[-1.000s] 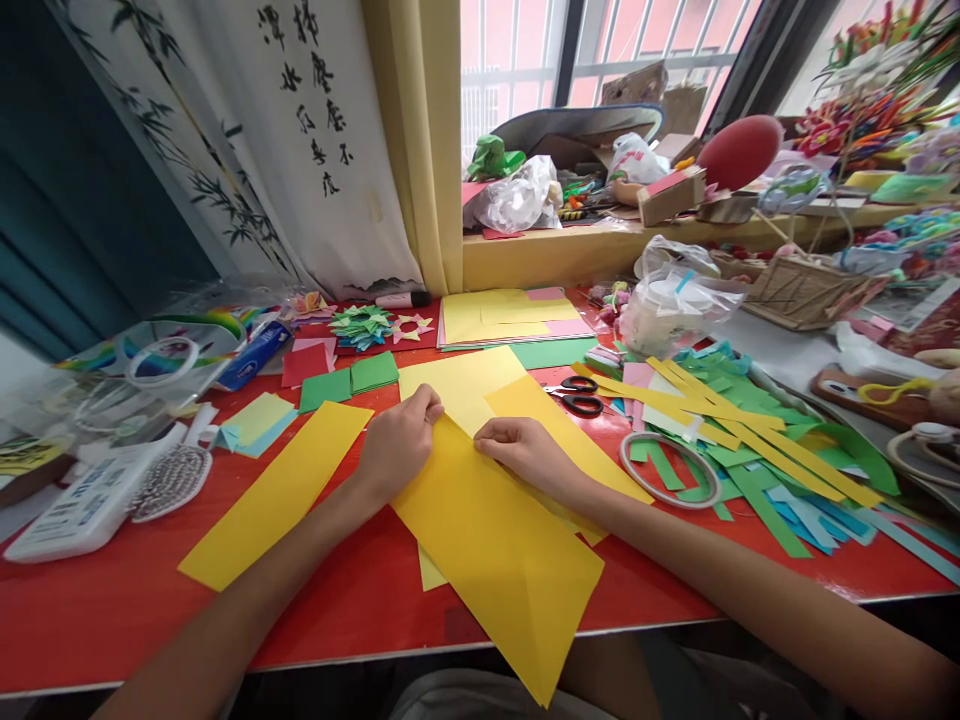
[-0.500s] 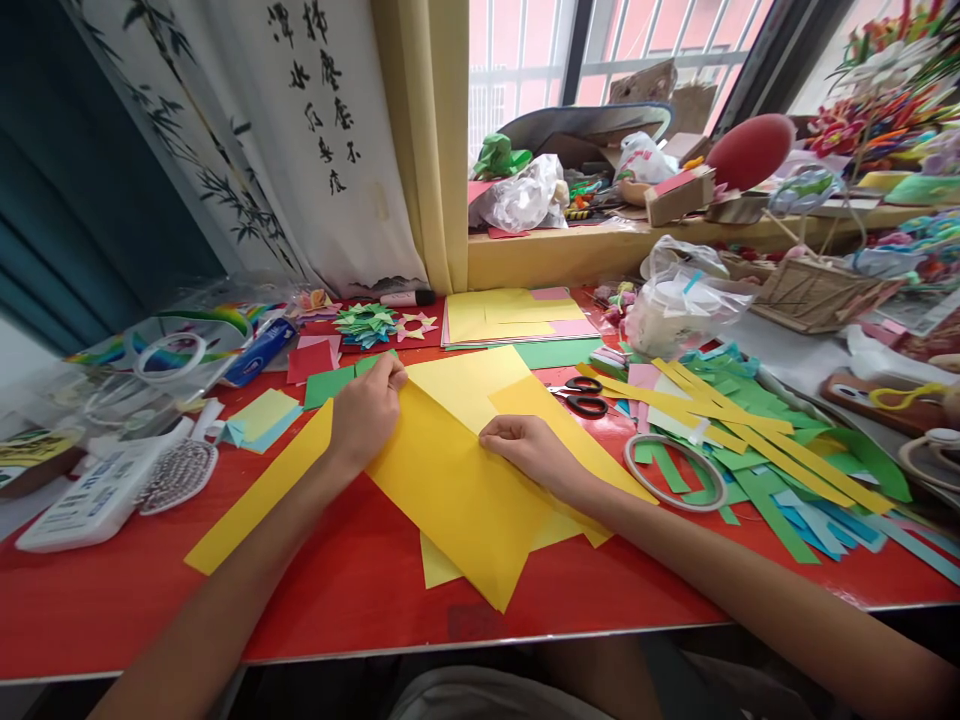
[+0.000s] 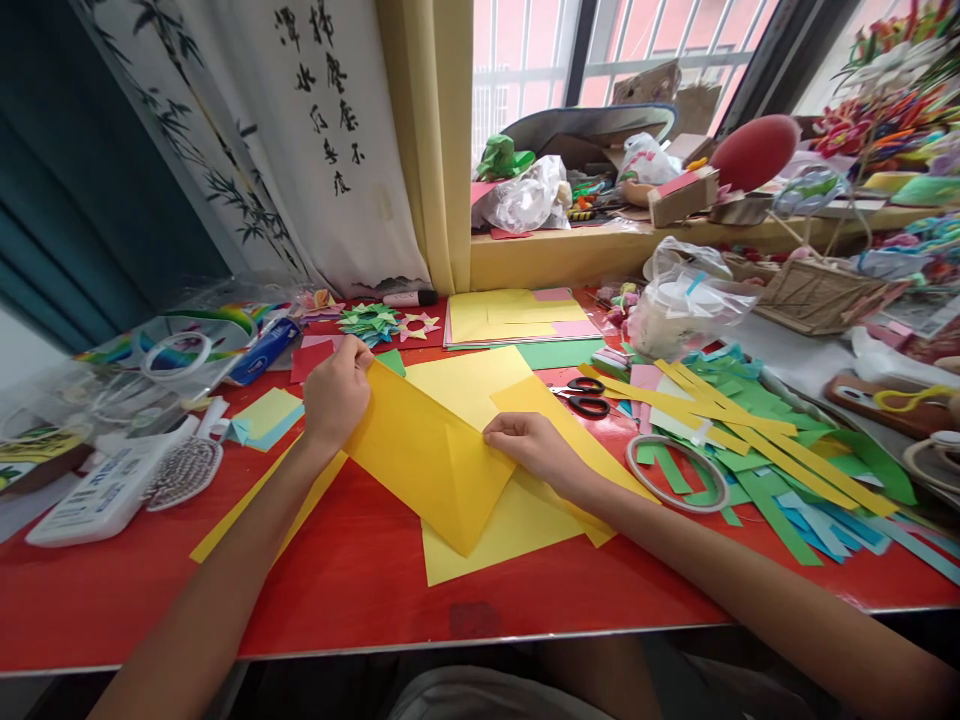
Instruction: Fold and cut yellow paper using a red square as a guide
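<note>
My left hand pinches the far left corner of a deep yellow paper sheet and holds it just above the red table. My right hand is closed, with its fingertips pressing the sheet's right edge down. The sheet lies at a slant over a paler yellow sheet. A long yellow strip lies under my left forearm.
Black-handled scissors and a tape ring lie right of my right hand. Green, yellow and blue paper strips pile at the right. A stack of coloured sheets is at the back, a comb and clear bags at the left.
My left hand has drawn the deep yellow sheet up and to the left, so its near corner has come back from the table's front edge. My right hand has stayed almost in place.
</note>
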Demonstrator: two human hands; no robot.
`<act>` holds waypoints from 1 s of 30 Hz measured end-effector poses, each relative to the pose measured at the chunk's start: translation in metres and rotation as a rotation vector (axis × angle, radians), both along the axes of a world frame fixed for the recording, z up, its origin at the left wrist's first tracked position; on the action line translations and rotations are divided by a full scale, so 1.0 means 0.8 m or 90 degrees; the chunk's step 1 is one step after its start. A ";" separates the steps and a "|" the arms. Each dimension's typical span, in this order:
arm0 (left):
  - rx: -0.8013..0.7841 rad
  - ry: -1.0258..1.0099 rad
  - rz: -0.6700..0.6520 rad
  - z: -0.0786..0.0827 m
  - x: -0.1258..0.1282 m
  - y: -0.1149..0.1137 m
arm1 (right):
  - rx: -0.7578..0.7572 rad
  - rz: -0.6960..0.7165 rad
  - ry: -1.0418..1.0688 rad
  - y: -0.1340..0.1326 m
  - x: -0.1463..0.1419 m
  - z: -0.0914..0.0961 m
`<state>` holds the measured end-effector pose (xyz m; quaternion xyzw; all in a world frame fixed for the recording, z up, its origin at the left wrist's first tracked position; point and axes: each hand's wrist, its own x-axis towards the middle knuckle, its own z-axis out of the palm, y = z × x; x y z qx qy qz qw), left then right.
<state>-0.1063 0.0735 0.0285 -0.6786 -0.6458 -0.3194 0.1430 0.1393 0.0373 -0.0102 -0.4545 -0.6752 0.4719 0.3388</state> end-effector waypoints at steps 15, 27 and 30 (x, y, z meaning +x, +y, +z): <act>0.128 -0.148 0.056 0.017 -0.036 0.004 | -0.105 0.051 0.115 0.006 0.002 -0.015; -0.099 -0.485 -0.177 0.051 -0.023 -0.011 | -0.115 0.018 0.150 0.007 0.005 -0.014; -0.237 -0.504 -0.241 0.040 0.008 -0.014 | -0.120 0.018 0.158 0.005 0.005 -0.012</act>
